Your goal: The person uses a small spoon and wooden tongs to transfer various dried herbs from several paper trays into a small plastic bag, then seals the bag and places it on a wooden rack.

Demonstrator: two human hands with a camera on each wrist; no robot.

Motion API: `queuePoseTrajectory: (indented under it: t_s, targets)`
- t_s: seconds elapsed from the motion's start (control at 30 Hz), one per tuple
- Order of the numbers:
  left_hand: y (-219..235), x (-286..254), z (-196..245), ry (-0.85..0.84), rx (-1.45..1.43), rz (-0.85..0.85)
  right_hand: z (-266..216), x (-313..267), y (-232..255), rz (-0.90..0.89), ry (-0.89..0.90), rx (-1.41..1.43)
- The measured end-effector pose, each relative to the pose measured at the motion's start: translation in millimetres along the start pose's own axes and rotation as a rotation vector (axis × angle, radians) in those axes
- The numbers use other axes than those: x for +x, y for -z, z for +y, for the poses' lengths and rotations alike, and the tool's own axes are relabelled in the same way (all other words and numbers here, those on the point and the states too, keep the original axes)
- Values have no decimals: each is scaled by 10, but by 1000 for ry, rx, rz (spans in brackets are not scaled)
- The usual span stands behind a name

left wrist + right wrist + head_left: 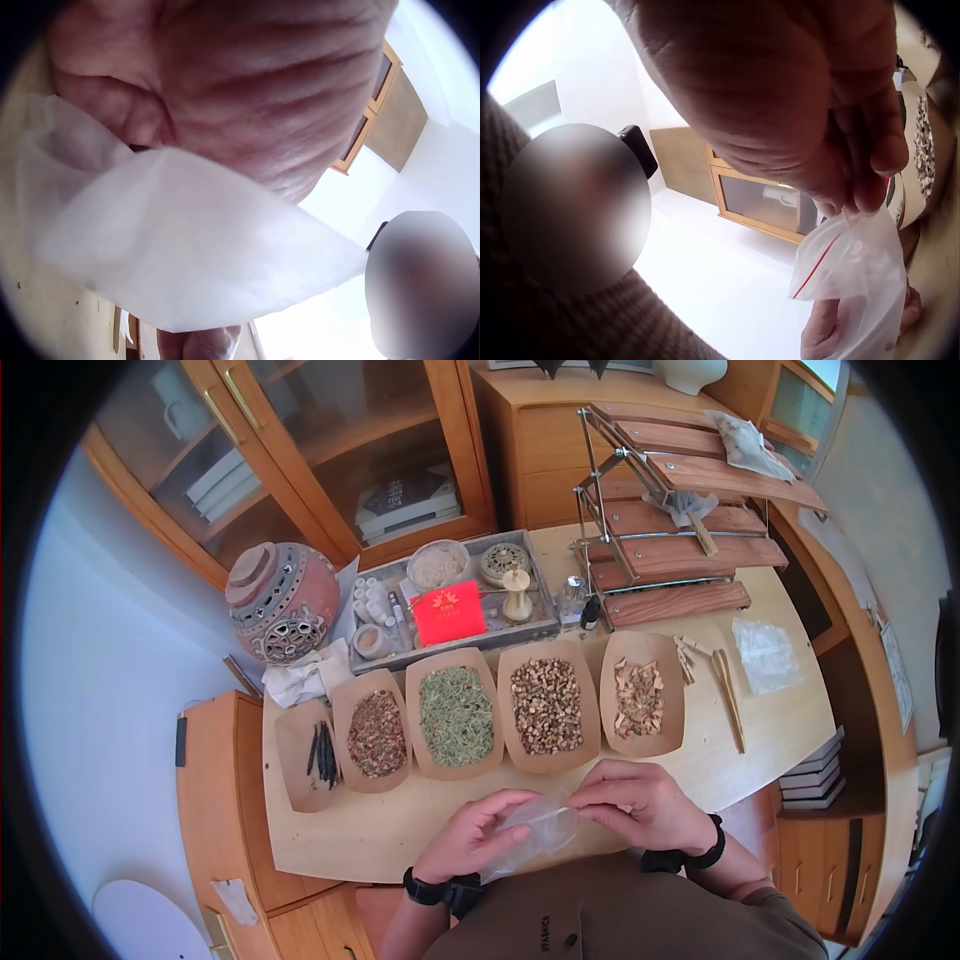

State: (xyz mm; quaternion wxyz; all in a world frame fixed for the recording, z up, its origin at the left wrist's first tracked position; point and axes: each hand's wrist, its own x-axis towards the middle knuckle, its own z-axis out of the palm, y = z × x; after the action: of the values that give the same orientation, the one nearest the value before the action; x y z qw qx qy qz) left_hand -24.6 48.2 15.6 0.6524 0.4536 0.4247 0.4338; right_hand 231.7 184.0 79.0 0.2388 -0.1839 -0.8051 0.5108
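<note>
A translucent pouch [535, 838] with a red line near one edge, seen in the right wrist view [855, 262], is held between both hands at the table's front edge. My left hand [478, 838] grips its left side, thumb in front. With thumb and fingertips, my right hand [640, 805] pinches the pouch's upper right corner, where a pale string or strip shows. In the left wrist view the white pouch [195, 240] spreads below the left palm [247, 90]. Whether anything is inside cannot be told.
Paper trays hold dark sticks [323, 755], reddish bits [377, 733], green herbs [455, 715], brown pieces [546, 705] and wood chips [638, 698]. Behind stand a grey tray [400, 660], a clay pot [282, 600] and a wooden rack [670, 560]. Tweezers [732, 705] and a clear bag [766, 656] lie right.
</note>
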Motion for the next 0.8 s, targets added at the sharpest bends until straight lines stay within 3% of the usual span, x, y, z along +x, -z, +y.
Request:
queuePoseTrajectory:
  t_s: [0.17, 0.37, 0.43, 0.53, 0.57, 0.63, 0.73, 0.8]
  targets:
    - [-19, -23, -18, 2, 19, -12, 5, 7, -80, 13, -31, 76]
    - [-35, -2, 10, 72, 106, 27, -72, 13, -47, -135, -44, 91]
    - [-38, -1, 19, 93, 108, 28, -59, 44, -69, -93, 128, -59]
    - [-62, -11, 26, 70, 84, 19, 8, 89, -124, -73, 209, -243]
    - [-97, -8, 47, -11, 153, 25, 18, 80, -129, -73, 210, -242]
    - [-111, -17, 53, -93, 222, 33, 38, 48, -131, -39, 68, -89]
    - [-107, -39, 50, 19, 340, 28, -45, 23, -60, -52, -78, 144]
    - [-105, -31, 73, 117, 397, 39, -39, 15, -31, -71, -62, 186]
